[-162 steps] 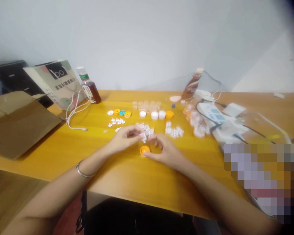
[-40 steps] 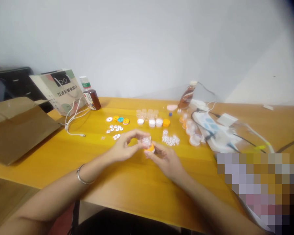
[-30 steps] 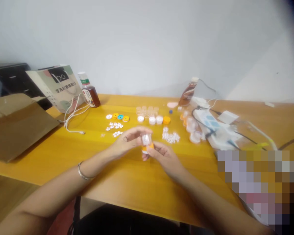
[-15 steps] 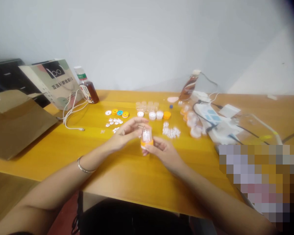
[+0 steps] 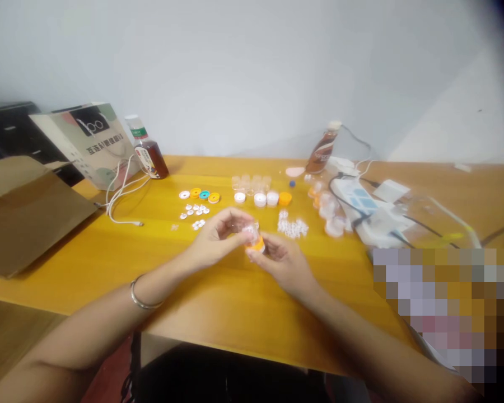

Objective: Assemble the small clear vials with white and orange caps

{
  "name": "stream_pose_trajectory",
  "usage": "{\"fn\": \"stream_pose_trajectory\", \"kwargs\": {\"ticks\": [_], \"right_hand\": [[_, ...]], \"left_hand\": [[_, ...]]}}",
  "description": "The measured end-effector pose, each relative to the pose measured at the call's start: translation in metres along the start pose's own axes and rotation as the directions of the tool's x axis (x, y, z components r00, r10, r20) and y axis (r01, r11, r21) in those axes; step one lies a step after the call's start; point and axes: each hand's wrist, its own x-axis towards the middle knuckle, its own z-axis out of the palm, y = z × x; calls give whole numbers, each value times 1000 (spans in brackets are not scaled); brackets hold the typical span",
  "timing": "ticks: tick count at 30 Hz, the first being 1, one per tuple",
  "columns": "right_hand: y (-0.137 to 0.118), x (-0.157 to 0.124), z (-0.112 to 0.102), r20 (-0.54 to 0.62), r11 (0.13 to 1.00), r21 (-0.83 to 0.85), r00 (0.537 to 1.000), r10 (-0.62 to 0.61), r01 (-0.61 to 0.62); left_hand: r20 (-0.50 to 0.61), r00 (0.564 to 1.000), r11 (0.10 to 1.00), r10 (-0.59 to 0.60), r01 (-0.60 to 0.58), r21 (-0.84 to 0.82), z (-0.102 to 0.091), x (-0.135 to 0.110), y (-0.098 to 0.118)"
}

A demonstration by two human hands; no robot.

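Note:
Between my hands, above the table, is a small clear capsule-like container point(image 5: 257, 244) with an orange band and a white base. My left hand point(image 5: 223, 235) is closed around its clear upper part, thumb in front. The fingers of my right hand point(image 5: 279, 258) pinch its orange and white lower end. The container tilts toward my left hand, and its contents are blurred. Beyond my hands are rows of white, orange and teal round caps point(image 5: 204, 195), clear cups point(image 5: 252, 183) and a pile of small white pieces point(image 5: 293, 226).
At the left are an open cardboard box point(image 5: 37, 215), a paper bag point(image 5: 92, 145), a white cable point(image 5: 117, 201) and a bottle of dark liquid point(image 5: 150, 154). On the right stand a cola-coloured bottle point(image 5: 321, 151), several finished-looking containers point(image 5: 330, 210) and a power strip point(image 5: 359, 198).
My left hand has closed in on the clear upper part of the container. The container has tipped from upright toward the left, and my right hand keeps its hold.

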Motion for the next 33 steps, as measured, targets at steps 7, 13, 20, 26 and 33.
{"fn": "stream_pose_trajectory", "kwargs": {"ticks": [7,13,20,26,33], "right_hand": [[-4,0,-2,-61,985,-171,998,-28,17],[-1,3,-2,60,986,129,993,99,-106],[-2,2,-3,49,992,74,994,99,-103],[-6,-1,0,-103,982,-188,995,-16,-3],[-5,1,-1,109,962,209,982,154,-174]], "left_hand": [[-169,986,999,1,5,37,10,-3,-7],[179,981,989,-79,99,-109,-8,4,-7],[78,991,994,-106,109,-25,-9,6,-6],[-153,988,995,-10,26,98,5,1,-10],[217,967,970,-136,174,-169,-8,5,-8]]}}
